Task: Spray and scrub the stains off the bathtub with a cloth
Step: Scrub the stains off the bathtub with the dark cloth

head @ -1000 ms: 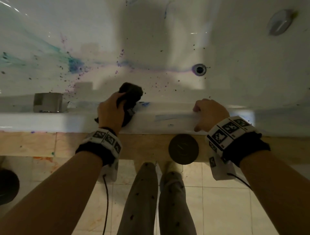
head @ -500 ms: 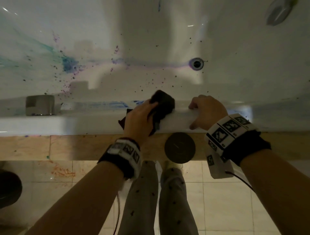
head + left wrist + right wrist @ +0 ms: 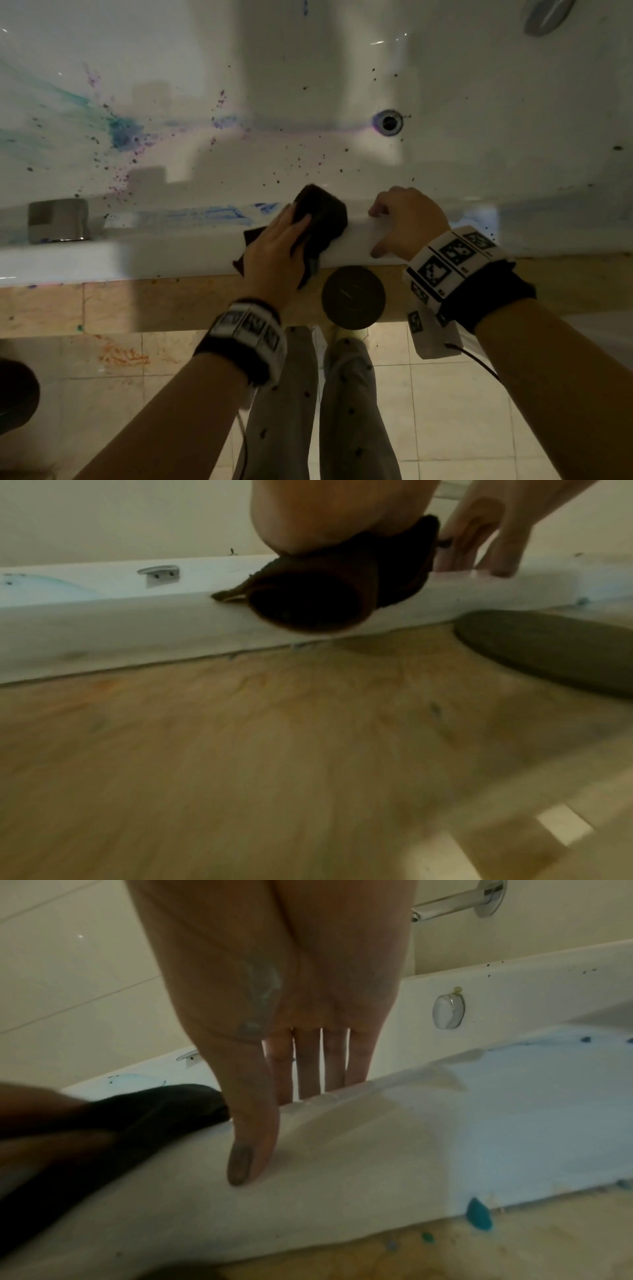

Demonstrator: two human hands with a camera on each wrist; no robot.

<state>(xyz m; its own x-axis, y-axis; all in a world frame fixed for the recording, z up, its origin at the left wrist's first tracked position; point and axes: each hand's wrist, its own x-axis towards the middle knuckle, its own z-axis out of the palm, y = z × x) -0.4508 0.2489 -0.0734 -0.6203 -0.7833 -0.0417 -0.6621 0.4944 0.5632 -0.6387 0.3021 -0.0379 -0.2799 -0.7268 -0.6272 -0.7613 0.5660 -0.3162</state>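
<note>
- The bathtub [image 3: 342, 85] fills the upper part of my head view, white inside, and I place everything else by its near rim [image 3: 137, 253], the broad white ledge closest to me.
- Beyond the rim, on the tub's floor, a blue-green stain [image 3: 123, 132] spreads to the left, with purple and dark specks scattered toward the drain [image 3: 388, 122].
- Below the rim runs a tan stone panel [image 3: 137, 301], and a round dark disc [image 3: 353, 297] sits on it just under my hands.
- On the rim's top, left of my hands, blue streaks [image 3: 212, 214] lie along the surface.
- My left hand [image 3: 277, 255] rests on the rim with its fingers curled round a dark cloth [image 3: 320, 222], pressing it onto the ledge.
- The cloth lies bunched across the rim, from its inner edge over to its outer face.
- My right hand [image 3: 406, 222] grips the rim just right of the cloth, fingers hooked over the inner edge, thumb [image 3: 245, 1150] flat on the outer face.
- A blue drip [image 3: 479, 1214] hangs at the rim's lower edge, right of my thumb.
</note>
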